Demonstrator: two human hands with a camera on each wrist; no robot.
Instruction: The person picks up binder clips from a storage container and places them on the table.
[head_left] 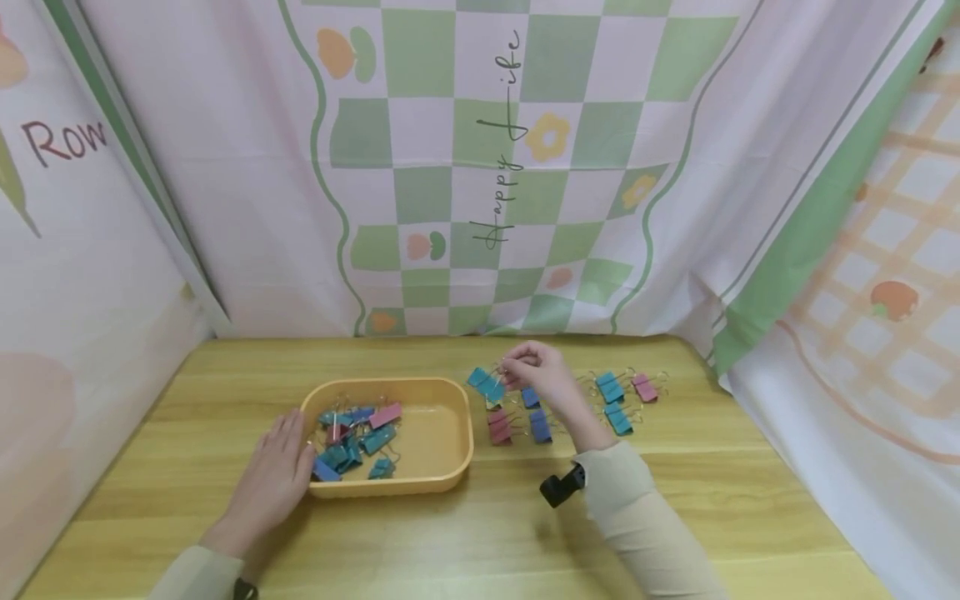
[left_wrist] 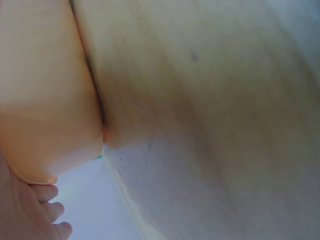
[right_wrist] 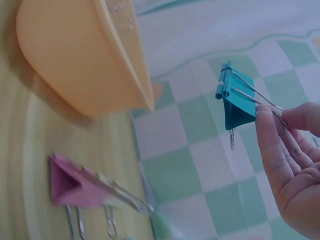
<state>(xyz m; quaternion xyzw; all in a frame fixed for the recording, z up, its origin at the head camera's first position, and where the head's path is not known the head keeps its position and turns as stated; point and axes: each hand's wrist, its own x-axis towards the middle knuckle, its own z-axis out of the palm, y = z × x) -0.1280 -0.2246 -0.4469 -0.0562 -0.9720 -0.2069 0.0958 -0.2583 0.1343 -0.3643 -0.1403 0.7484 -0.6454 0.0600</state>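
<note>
My right hand (head_left: pixel 546 379) pinches a teal binder clip (head_left: pixel 486 384) by its wire handle, above the table just right of the yellow tray (head_left: pixel 442 483). In the right wrist view, thumb and fingers hold the teal clip's (right_wrist: pixel 239 100) silver handle, its body hanging clear of the fingers. My left hand (head_left: pixel 279 458) rests with extended fingers against the tray's left side. Its fingertips (left_wrist: pixel 54 211) show below the tray wall (left_wrist: pixel 55 115) in the left wrist view. Inside the tray's left half lies a pile of teal, blue and pink binder clips (head_left: pixel 352 450).
Right of the tray, a pink clip (head_left: pixel 498 427) and two blue clips, one of them (head_left: pixel 540 427) nearer, lie on the wooden table (head_left: pixel 420 542). Farther right are teal clips (head_left: pixel 618 419) and another pink clip (head_left: pixel 644 388). A patterned curtain (head_left: pixel 487 192) hangs behind the table.
</note>
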